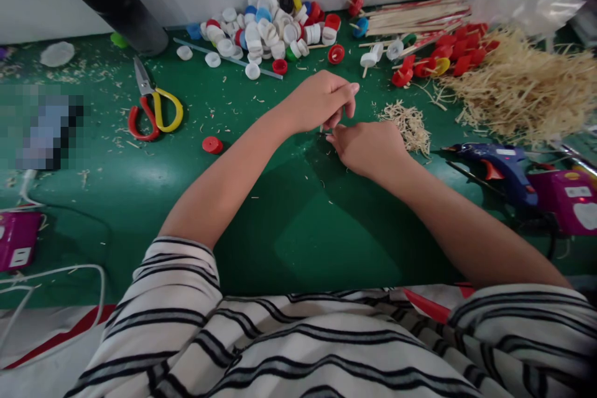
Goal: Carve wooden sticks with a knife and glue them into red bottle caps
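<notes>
My left hand [321, 99] is above the middle of the green table, with its fingers curled inward and the thumb lying along them. Close below it, my right hand [370, 146] has its fingertips pinched together, almost meeting the left fingers. Between the two hands shows a tiny dark bit and a pale sliver, too small to name. What either hand grips is hidden by the fingers. Just beyond the right hand lies a small pile of short pale shavings [410, 127]. A red bottle cap [212, 145] sits beside my left forearm.
Bottle caps [261, 34] are heaped at the back, near thin wooden sticks [415, 17] and red caps on sticks [459, 50]. Scissors [152, 99] lie left. Right are pale wood fibres [527, 87], a blue glue gun [504, 168] and a magenta power block [566, 199].
</notes>
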A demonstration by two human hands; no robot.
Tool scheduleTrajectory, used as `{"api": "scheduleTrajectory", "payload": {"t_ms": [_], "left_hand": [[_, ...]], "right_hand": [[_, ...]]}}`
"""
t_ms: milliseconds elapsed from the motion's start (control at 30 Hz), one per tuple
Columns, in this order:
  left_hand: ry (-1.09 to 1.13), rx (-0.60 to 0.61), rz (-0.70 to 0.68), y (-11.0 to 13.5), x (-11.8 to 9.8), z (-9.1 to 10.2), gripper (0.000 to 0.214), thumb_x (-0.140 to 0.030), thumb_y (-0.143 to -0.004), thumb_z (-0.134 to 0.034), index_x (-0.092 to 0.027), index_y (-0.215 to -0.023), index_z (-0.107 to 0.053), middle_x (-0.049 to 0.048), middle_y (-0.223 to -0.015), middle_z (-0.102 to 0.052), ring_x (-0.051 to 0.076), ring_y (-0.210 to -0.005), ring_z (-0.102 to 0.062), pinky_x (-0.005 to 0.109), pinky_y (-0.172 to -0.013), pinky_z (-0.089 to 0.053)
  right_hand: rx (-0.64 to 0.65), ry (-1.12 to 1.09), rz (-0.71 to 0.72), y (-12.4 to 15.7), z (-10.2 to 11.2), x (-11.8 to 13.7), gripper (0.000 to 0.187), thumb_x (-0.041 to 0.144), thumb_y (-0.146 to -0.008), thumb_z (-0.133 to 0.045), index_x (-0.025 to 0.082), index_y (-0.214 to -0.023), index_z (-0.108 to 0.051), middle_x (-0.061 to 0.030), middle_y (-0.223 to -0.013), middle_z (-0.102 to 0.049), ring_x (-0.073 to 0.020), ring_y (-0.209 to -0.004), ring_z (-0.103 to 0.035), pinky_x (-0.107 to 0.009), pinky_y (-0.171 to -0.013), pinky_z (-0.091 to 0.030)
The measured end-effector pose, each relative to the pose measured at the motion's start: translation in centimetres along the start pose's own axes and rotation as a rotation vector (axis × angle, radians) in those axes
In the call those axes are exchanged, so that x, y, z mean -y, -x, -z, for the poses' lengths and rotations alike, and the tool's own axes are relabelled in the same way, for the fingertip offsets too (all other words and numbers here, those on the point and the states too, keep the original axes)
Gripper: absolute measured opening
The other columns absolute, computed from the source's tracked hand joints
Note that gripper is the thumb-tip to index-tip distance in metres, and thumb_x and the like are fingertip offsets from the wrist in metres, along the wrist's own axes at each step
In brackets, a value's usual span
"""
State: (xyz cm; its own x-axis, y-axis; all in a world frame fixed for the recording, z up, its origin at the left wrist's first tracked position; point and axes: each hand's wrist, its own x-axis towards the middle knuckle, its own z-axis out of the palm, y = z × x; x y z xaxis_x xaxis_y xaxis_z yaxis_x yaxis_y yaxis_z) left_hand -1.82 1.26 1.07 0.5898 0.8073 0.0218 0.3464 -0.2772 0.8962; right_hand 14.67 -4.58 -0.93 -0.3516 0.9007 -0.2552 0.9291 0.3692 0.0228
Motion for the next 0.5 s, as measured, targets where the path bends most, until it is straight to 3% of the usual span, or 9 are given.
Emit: {"api": "scheduleTrajectory", "payload": {"t_ms": [267, 500], "left_hand": [[-0.186, -0.089, 0.050, -0.36, 0.41, 0.43, 0.032, -0.032, -0.107, -0.048, -0.020, -0.088, -0.071, 0.0046, -0.073, -0.071, 0.015, -0.067, -0.061, 0.030, -0.072, -0.048], [-0.213, -0.068, 0.078, -0.36, 0.53, 0.94, 0.029, -0.026, -0.104, -0.046, -0.021, -0.088, -0.070, 0.0057, -0.080, -0.072, 0.018, -0.070, -0.059, 0.031, -0.070, -0.040]], "right_hand": [[-0.123, 0.007, -0.072, -0.59, -0.64, -0.61, 0.063, 0.053, -0.112, -0.018, 0.020, -0.131, -0.068, -0.0164, -0.098, -0.080, -0.0293, -0.084, -0.071, -0.035, -0.066, -0.029], [-0.149, -0.004, -0.079, -0.89, -0.99, -0.45, 0.063, 0.052, -0.112, -0.018, 0.021, -0.131, -0.068, -0.0153, -0.098, -0.080, -0.0290, -0.084, -0.071, -0.035, -0.067, -0.028]]}}
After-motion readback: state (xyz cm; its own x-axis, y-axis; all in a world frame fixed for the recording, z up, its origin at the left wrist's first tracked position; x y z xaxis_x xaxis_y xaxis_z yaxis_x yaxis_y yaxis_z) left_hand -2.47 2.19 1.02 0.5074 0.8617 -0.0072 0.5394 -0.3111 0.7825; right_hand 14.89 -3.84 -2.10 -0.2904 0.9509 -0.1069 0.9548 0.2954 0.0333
